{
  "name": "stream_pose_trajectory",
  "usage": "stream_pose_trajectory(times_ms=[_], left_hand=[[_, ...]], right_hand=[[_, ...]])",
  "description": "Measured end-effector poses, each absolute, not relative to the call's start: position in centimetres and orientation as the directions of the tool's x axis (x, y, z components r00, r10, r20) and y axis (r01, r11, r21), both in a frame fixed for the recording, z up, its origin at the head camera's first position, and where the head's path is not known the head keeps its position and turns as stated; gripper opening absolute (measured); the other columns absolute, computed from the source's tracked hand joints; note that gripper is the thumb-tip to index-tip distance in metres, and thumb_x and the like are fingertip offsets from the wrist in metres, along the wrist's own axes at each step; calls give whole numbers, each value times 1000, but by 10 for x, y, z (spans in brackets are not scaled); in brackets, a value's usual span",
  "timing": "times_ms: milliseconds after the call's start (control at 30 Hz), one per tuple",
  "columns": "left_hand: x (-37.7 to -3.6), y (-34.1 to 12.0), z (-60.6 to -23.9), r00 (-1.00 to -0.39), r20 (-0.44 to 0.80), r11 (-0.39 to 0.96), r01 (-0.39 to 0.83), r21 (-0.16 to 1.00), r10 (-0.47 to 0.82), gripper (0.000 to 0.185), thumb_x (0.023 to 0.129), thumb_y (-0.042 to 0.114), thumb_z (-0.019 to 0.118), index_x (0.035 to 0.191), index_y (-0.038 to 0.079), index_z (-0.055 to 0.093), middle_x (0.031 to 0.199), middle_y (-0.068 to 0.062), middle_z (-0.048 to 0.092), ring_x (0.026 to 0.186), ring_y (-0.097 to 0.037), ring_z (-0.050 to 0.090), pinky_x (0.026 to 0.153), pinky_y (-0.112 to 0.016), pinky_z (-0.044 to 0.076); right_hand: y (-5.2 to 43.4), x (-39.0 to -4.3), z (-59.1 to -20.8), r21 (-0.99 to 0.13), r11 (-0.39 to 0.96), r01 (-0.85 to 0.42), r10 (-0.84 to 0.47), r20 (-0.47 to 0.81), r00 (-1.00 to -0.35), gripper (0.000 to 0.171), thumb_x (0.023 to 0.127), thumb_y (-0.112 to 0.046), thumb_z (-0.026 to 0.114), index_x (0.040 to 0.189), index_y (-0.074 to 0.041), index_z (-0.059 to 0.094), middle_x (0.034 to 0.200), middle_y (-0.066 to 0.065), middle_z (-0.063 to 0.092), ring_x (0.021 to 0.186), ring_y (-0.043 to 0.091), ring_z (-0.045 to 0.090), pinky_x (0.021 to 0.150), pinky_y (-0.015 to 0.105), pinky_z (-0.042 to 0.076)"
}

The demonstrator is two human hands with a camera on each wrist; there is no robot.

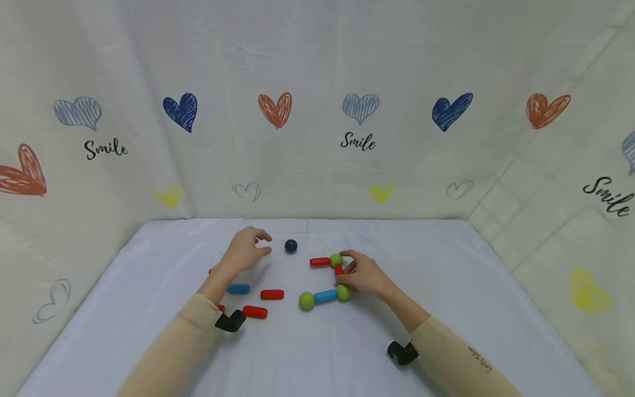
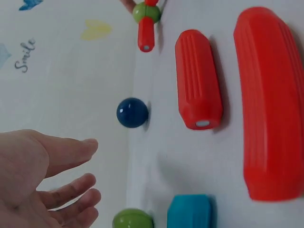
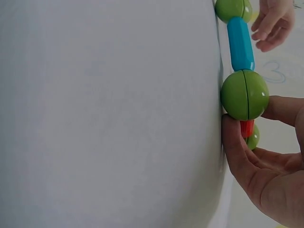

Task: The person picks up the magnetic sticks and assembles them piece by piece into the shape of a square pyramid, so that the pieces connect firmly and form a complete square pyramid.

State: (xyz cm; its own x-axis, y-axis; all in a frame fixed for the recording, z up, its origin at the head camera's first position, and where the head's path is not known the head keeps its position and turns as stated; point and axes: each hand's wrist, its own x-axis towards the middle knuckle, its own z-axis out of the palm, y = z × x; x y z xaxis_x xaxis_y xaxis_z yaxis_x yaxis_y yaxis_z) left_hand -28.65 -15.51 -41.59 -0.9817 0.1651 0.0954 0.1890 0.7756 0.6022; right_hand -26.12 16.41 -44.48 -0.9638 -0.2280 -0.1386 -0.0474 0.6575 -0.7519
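On the table (image 1: 446,309), covered with a pale cloth, the right hand (image 1: 364,275) rests on a chain of plastic rods and balls. Its grip pinches the short red rod (image 1: 338,269) that runs between two green plastic balls, the far one (image 1: 336,259) and the near one (image 1: 344,292); in the right wrist view the fingers (image 3: 237,156) curl round the near ball (image 3: 244,94). A light blue rod (image 1: 325,296) joins that near ball to a third green ball (image 1: 306,300), and another red rod (image 1: 319,261) sticks out leftward from the far ball.

The left hand (image 1: 245,251) hovers with fingers loosely spread, holding nothing, just beside a dark blue ball (image 1: 290,246) that lies alone on the cloth. Near the left forearm lie a loose blue rod (image 1: 238,288) and two loose red rods (image 1: 272,294) (image 1: 255,312).
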Motion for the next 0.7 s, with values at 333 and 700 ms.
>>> stream_pose_trajectory(times_ms=[333, 700], left_hand=[[-288, -182, -424, -994, 87, 780, 111, 616, 73, 36, 95, 15, 74, 128, 2, 66, 133, -24, 53, 120, -42, 52, 95, -54, 51], [-290, -196, -430, -999, -12, 761, 29, 648, 48, 39, 95, 17, 72, 130, 2, 64, 134, -23, 55, 118, -40, 52, 95, -53, 50]], right_hand=[[163, -261, -447, -768, 640, -29, -221, -148, -964, 65, 91, -17, 79, 147, -6, 49, 95, 8, 62, 74, 19, 60, 67, 29, 54], [165, -259, -444, -785, 619, -33, -223, -136, -965, 65, 90, -15, 79, 147, -5, 49, 96, 8, 62, 72, 19, 59, 65, 29, 53]])
